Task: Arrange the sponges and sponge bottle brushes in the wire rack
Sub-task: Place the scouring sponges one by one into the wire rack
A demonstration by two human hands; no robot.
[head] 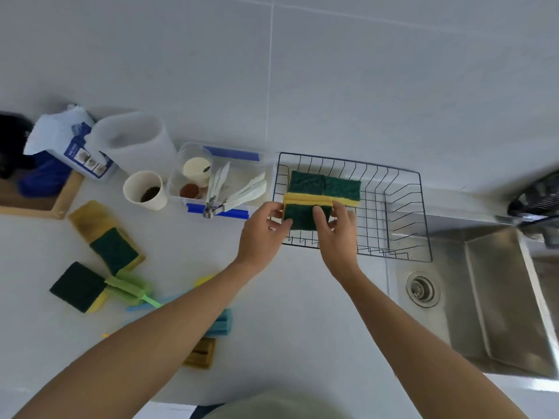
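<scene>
Centrally, both hands hold one green-and-yellow sponge [305,214] over the front-left part of the black wire rack [405,207]. Left hand [262,234]: thumb and fingers pinch the sponge's left edge. Right hand [337,234]: fingers lie across the dark green face and grip the right edge; the fingertips cover part of that face. Whether the sponge already rests on the rack's wires cannot be told, since the hands hide its lower edge.

Behind it, two more sponges [325,184] lie side by side in the rack's back-left area, green faces up, with a yellow strip showing along their near edge.

Left, on the white counter [302,313]: a sponge in a yellowish wrapper [106,237], a loose sponge [79,286] with its green face up, and a green bottle brush [130,290] touching it. Further brushes in blue and yellow are largely hidden under the left forearm; a teal foam piece [222,323] and a tan one [201,353] show only in part, blurred.

Background: a paper cup [145,190] with dark contents, a clear tray with blue clips [217,182] holding utensils, and a translucent jug [133,143]. Right: a steel sink [496,297], cut off by the frame edge, with its drain [422,289] visible.
</scene>
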